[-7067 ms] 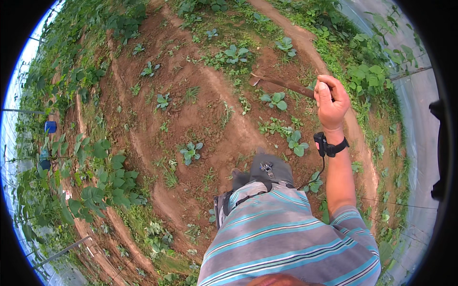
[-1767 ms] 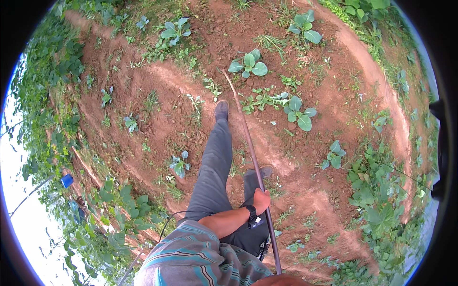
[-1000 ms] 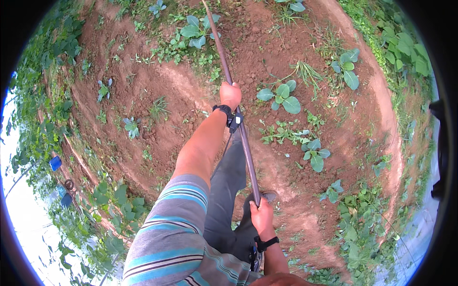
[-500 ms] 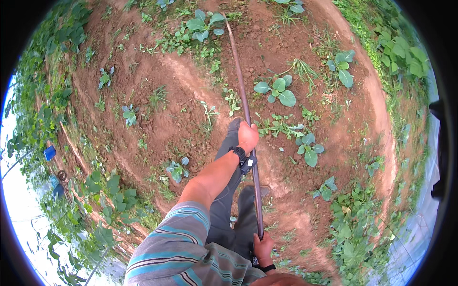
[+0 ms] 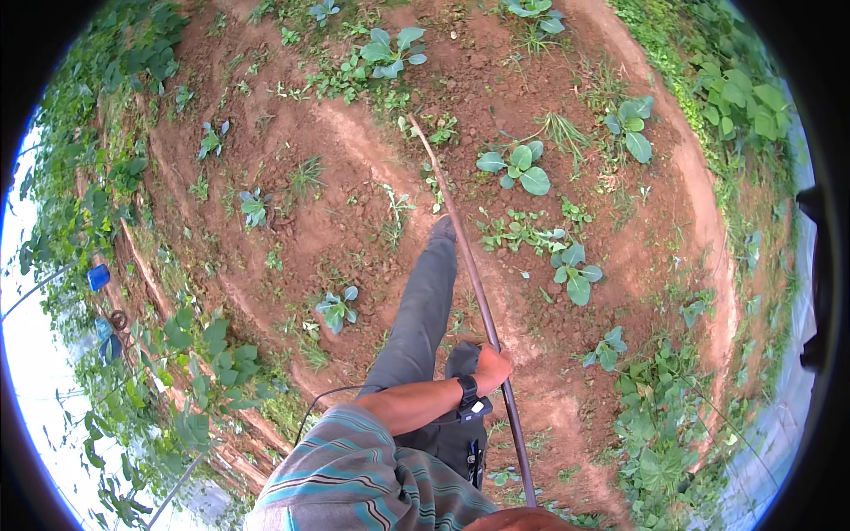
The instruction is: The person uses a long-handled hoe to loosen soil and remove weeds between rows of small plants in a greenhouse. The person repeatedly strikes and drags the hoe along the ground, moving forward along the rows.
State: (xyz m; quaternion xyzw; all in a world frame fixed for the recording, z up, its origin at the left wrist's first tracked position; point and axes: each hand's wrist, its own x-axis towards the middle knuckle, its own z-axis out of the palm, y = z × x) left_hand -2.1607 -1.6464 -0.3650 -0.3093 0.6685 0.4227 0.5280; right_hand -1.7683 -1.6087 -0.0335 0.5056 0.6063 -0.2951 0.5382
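Note:
My left hand (image 5: 493, 370), with a dark watch on its wrist, is wrapped round a long brown wooden tool handle (image 5: 472, 261). The handle slants from the lower edge up to the far soil, where its thin end (image 5: 414, 122) lies beside small weeds (image 5: 443, 130); what head it has there I cannot make out. My right hand is out of sight below the lower edge. To the right of the handle grow a broad-leaved cabbage-like seedling (image 5: 518, 166) and another seedling (image 5: 576, 274). A larger seedling (image 5: 392, 53) stands beyond the handle's end.
My trousered left leg (image 5: 412, 305) reaches forward on the reddish soil (image 5: 354, 221), left of the handle. Smaller seedlings, such as one on the left (image 5: 336, 310), dot the bed. Dense vines (image 5: 199, 354) line the left side; leafy plants (image 5: 660, 425) grow at the right.
The handle has been drawn back toward me, its far end now nearer. My left hand has moved down and slightly right with it. My right hand has dropped out of view.

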